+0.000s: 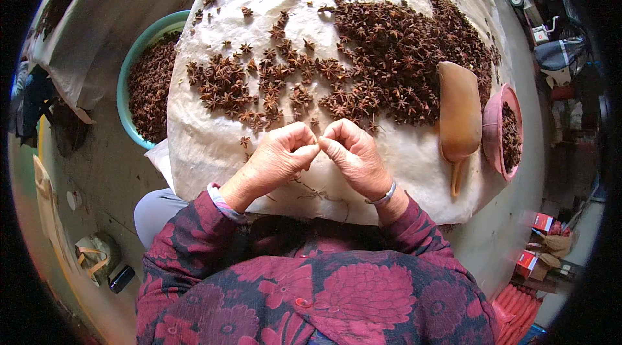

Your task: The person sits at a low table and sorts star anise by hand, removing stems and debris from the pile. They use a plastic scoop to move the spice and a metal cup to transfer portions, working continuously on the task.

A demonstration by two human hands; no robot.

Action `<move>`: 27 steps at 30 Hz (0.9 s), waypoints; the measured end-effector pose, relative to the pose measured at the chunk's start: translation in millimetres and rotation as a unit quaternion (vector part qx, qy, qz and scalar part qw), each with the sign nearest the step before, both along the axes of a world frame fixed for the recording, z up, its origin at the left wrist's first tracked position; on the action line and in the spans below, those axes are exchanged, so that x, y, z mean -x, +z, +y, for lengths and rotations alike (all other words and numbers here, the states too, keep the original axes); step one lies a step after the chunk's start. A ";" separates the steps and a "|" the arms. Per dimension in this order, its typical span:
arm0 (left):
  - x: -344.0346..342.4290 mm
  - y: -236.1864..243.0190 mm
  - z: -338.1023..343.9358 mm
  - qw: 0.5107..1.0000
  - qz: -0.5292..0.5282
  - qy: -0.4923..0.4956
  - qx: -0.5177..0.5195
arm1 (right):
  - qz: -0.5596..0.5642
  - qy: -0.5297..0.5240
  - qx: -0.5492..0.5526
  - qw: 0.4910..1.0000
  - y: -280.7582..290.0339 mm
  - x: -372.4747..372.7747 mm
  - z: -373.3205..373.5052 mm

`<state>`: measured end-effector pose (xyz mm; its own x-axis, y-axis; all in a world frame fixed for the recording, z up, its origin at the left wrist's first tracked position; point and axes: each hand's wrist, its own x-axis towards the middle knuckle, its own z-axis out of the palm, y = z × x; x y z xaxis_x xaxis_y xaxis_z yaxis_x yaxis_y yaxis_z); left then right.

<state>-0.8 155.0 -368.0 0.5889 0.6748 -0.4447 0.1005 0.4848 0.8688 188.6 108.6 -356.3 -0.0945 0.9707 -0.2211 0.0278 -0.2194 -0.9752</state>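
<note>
My left hand (285,152) and my right hand (353,154) meet above the near part of a white cloth (207,173). Both are closed in a pinch, thumb against forefinger, with the fingertips almost touching. Whatever sits between them is too small to make out. Just beyond my hands lies loose star anise (223,82) in scattered clusters. To their right rises a big dark brown heap of star anise (389,53). A few thin stems (314,193) rest on the cloth close to me, below my hands.
A tan scoop (459,112) lies right of the heap, handle toward me. Beside it a tilted pink bowl (492,131) holds star anise. On the left stands a green basin (123,89) full of it. Small red and white boxes (534,241) are at the far right.
</note>
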 end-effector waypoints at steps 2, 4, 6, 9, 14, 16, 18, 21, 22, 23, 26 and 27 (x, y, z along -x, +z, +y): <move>1.3 -2.4 -1.2 1.000 -0.014 0.012 0.014 | -0.061 -0.030 -0.030 0.997 -1.0 6.5 -6.4; -1.1 -5.5 -3.0 0.999 -0.012 0.037 -0.015 | -0.153 -0.041 -0.100 0.982 0.4 11.0 -12.7; -1.5 -6.8 -2.5 0.981 0.068 0.080 -0.162 | -0.255 -0.046 -0.176 0.950 4.8 14.1 -20.8; 3.1 -2.9 5.0 0.987 0.019 0.131 -0.087 | -0.260 0.099 -0.231 0.932 13.9 8.3 -26.5; 3.8 6.9 10.1 0.965 -0.172 0.132 0.147 | -0.423 -0.010 -0.255 0.869 20.4 -27.9 -4.4; -3.1 5.9 7.3 0.959 -0.192 0.113 0.173 | -0.522 -0.029 -0.276 0.807 17.8 -40.9 11.1; -10.1 1.7 5.7 0.964 -0.170 0.092 0.180 | -0.590 -0.012 -0.251 0.767 9.7 -44.5 26.2; -13.9 -6.2 6.9 0.972 -0.104 0.073 0.199 | -0.674 0.027 -0.263 0.690 -4.4 -43.0 44.6; -13.1 -8.4 7.9 0.970 -0.116 0.083 0.197 | -0.678 0.029 -0.257 0.688 -8.7 -41.8 48.5; -12.5 -10.3 9.0 0.969 -0.115 0.094 0.199 | -0.683 0.033 -0.245 0.687 -12.4 -40.5 52.1; -8.0 -12.6 11.8 0.975 -0.078 0.128 0.164 | -0.626 0.048 -0.244 0.739 -18.5 -34.7 58.1; -5.4 -12.2 11.6 0.976 -0.072 0.141 0.151 | -0.598 0.064 -0.246 0.760 -18.6 -31.8 59.2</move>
